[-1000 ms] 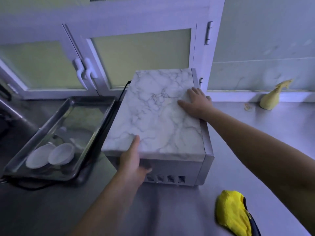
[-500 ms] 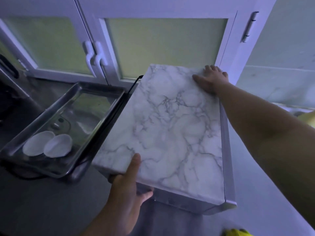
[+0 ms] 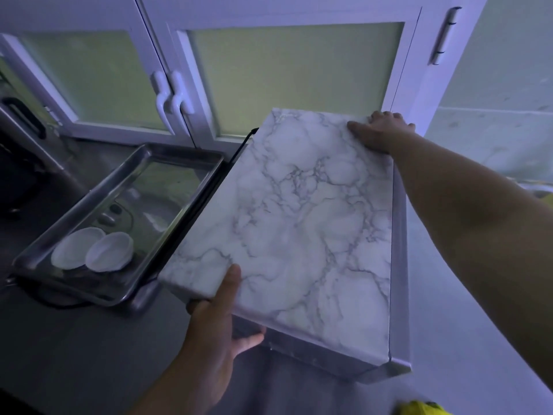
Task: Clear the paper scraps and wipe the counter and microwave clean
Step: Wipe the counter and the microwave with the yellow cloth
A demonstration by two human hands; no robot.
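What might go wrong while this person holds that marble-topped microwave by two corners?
1. The left hand and right hand grip the microwave only at opposite corners, so it might slip or tip.
2. Its black cord runs behind it and could snag or pull tight.
3. The metal tray with two white bowls sits close beside it; a swing that way may knock it.

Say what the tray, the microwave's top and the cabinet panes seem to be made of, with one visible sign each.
The tray: bare metal, probably stainless steel, brushed; its floor reflects the panes. The microwave: marble pattern, likely a matte printed film rather than stone, since it folds at the front corner. The cabinet panes: frosted glass or plastic; pale, translucent, nothing visible behind.
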